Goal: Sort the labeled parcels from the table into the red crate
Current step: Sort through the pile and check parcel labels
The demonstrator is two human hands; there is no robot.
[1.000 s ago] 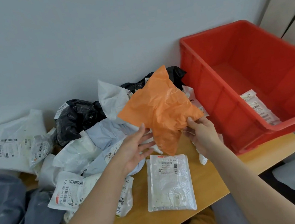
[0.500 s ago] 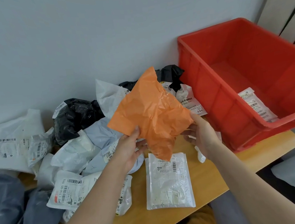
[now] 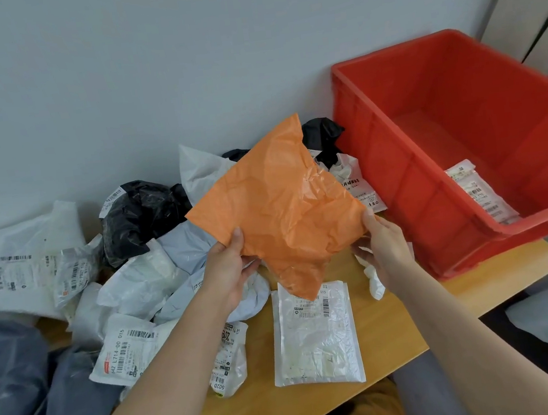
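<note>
Both hands hold up a crumpled orange parcel (image 3: 279, 203) above the table; no label shows on the side facing me. My left hand (image 3: 228, 268) pinches its lower left edge and my right hand (image 3: 382, 245) grips its right corner. The red crate (image 3: 412, 190) stands to the right on the table, with one labeled white parcel (image 3: 478, 192) lying inside. A flat white labeled parcel (image 3: 316, 336) lies on the wood just below the orange one. A heap of white, pale blue and black parcels (image 3: 140, 258) fills the table's left side.
The wooden table (image 3: 394, 330) ends close to me and just right of the crate. A grey wall rises directly behind the pile. Large grey bags (image 3: 19, 393) lie at the far left. A small white parcel (image 3: 375, 281) sits under my right wrist.
The orange parcel has been turned and tilted between my hands, its left corner now swung lower and further left. My left hand has taken a firm pinch on its edge.
</note>
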